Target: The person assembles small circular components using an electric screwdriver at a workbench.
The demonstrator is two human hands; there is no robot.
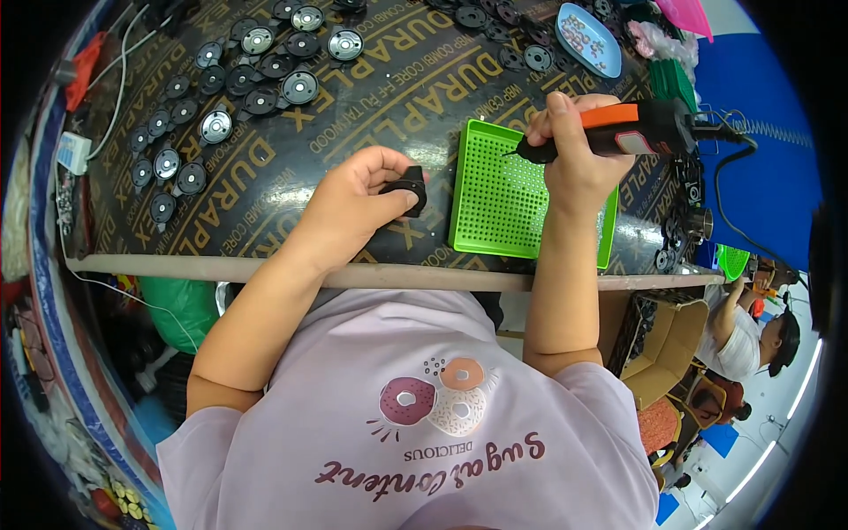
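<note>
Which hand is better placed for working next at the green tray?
Probably the right hand: it holds a driver over the green tray; the left hand holds a black part outside it.

We've got a small black part (415, 185), round with a narrow tab pointing away from us, pinched in our left hand (358, 203). Our right hand (576, 163) grips a black powered driver (654, 124) with an orange strip, held near level, thin tip aimed left over the green tray (490, 212). Tray's rectangular, hole-gridded, low-walled, lying flat right of the part, not touching it.
</note>
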